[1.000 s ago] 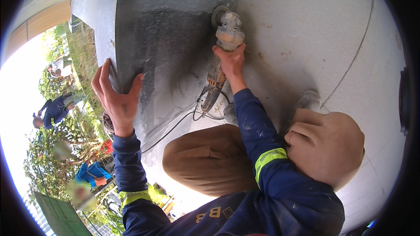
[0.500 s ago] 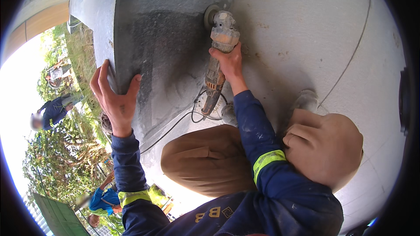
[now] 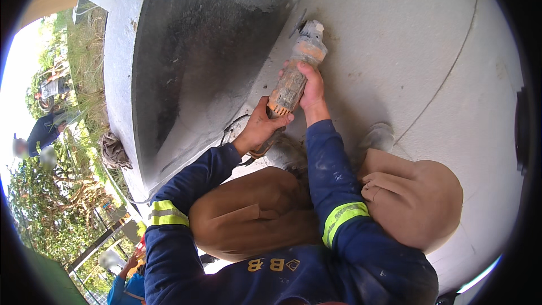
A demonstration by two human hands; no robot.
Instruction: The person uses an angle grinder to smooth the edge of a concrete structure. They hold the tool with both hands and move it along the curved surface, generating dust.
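Both my hands grip a dusty, worn angle grinder [image 3: 289, 87] with orange parts. My right hand [image 3: 311, 86] wraps round the body near its gear head, while my left hand [image 3: 264, 124] clasps the rear handle. The disc [image 3: 299, 22] is seen nearly edge-on at the far end, beside the lower edge of a grey stone-like slab [image 3: 192, 51]; whether it touches cannot be made out. A dark wet-looking patch covers most of the slab's face. Part of the black cord [image 3: 232, 127] shows behind my left wrist.
Pale concrete floor [image 3: 429, 34] with a thin crack spreads to the right. My knees [image 3: 254, 209] are bent close below the grinder. A crumpled cloth [image 3: 114, 151] lies beyond the slab's left edge. Other people [image 3: 42, 133] are outside among plants at the left.
My left hand has left the slab's edge and taken hold of the grinder's rear handle. The grinder has shifted slightly right, its disc turned from face-on to nearly edge-on.
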